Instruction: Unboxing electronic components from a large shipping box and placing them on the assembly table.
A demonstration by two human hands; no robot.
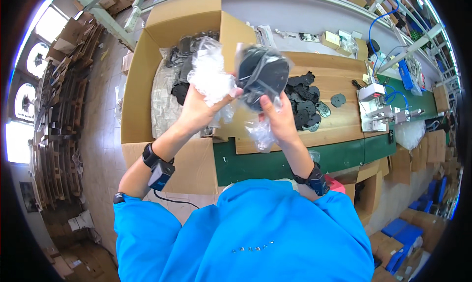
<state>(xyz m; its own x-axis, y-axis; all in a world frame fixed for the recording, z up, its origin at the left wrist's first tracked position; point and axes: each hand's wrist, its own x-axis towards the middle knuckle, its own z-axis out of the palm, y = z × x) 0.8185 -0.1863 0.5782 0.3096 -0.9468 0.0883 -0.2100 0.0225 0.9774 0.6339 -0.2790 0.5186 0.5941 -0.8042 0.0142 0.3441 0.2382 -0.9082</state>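
My left hand is closed around a crumpled clear plastic bag, which bunches up bright white above the fingers. Beside it, my right hand grips a clear bag of black plates, flat rounded parts seen through the film, with the thumb on the near side. The left fingertips reach the lower left edge of that bag; whether they press on it I cannot tell. Below the right hand hangs a loose flap of clear film. A pile of loose black plates lies just right of the right hand.
An open cardboard box at left holds more bagged dark parts. The wooden board lies on a green bench. A metal bench fixture with blue hoses stands at right. Stacked wooden pallets line the far left.
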